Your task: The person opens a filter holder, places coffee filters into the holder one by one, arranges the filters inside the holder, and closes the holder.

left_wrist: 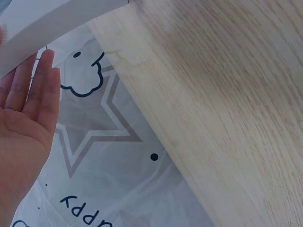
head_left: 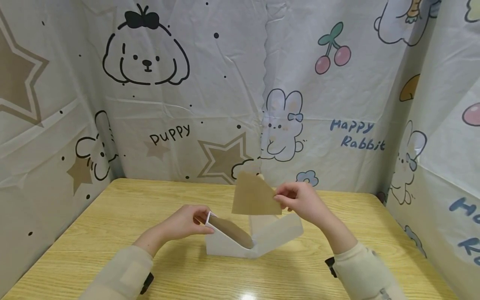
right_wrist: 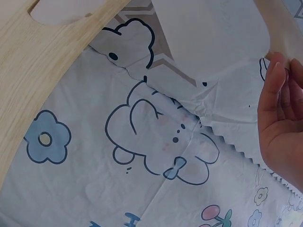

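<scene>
In the head view a white box (head_left: 226, 246) with a slanted open mouth stands on the table. Brown paper coffee filters (head_left: 232, 231) lie inside it. My left hand (head_left: 185, 223) grips the box's raised left end, thumb in front; in the left wrist view that hand's (left_wrist: 28, 118) fingers reach the white wall from below. Above the box, my right hand (head_left: 303, 204) pinches one brown paper coffee filter (head_left: 255, 196) by its right edge, clear of the box. The right wrist view shows that hand (right_wrist: 279, 118) with its fingers bent together.
The box's white lid flap (head_left: 281, 233) leans out to the right, below the lifted filter. Everything stands on a wooden table (head_left: 168, 266). A printed cloth (head_left: 225, 62) hangs behind and on both sides of it.
</scene>
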Demonstrator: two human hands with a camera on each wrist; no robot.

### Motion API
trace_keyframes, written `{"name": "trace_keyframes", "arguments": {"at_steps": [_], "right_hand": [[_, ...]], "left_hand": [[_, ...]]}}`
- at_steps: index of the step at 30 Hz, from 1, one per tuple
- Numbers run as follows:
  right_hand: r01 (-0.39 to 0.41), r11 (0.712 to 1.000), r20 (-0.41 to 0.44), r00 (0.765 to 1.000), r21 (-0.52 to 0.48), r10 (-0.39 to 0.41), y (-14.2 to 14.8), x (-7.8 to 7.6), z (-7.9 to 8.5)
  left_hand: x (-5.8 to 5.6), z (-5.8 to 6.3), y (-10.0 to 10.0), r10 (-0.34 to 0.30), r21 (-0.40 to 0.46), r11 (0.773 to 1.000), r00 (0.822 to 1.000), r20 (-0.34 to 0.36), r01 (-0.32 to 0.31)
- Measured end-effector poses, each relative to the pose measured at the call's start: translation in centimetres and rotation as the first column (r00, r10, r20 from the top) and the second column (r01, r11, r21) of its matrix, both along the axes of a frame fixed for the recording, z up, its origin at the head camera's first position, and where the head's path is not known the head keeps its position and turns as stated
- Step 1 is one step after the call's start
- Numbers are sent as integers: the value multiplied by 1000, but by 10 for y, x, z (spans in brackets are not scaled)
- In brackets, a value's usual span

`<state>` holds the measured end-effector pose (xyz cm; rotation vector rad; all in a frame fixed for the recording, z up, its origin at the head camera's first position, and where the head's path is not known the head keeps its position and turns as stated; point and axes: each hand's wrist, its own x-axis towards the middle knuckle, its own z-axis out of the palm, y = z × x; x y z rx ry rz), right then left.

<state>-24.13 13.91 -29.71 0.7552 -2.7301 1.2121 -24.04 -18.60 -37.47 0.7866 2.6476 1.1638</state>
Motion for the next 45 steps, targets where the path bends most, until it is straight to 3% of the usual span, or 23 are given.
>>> {"name": "trace_keyframes", "arguments": {"at_steps": [11,21,32,45], "right_hand": [[-46,999,-20,999,13,46,-11,0,-10],[-92,995,21,996,41,91,-21,0,-20],[-122,978,1,992,170,124,-34,0,-27],[-140,956,18,990,257,140,-45,-3,-39]], "left_hand": [[1,1,0,1,2,1000,1000,-4,-1],[2,1,0,2,1,1000,1000,-4,-2],[2,1,0,11,-3,1000,1000,-1,-11],[1,0,0,3,5,1000,1000,-1,-3]]}}
